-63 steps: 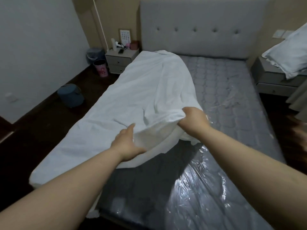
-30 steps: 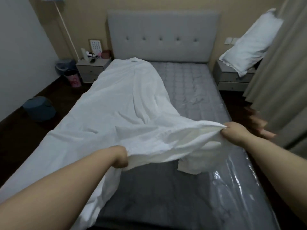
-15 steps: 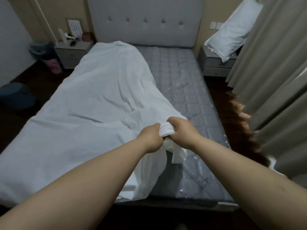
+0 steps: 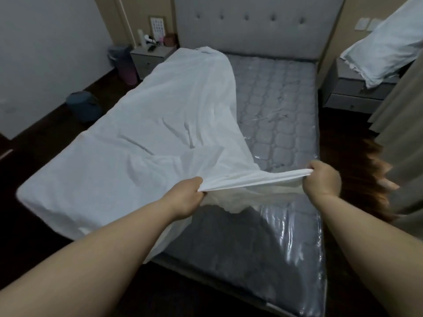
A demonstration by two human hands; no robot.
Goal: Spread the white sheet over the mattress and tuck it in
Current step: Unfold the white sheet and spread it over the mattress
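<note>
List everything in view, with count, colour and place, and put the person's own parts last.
white sheet: one, white, over the left part of the mattress, its near edge lifted
mattress: one, grey quilted under clear plastic, its right part bare
headboard: one, grey, tufted, at the far end
nightstands: two, grey; left one with small items on top, right one under the pillow
pillow: one, white, on the right nightstand
bins: two, one dark and one pink, left of the left nightstand
round dark blue object: one, on the floor at left
curtain: beige, right edge
left hand: gripping the sheet's edge
right hand: gripping the same edge, pulled taut
</note>
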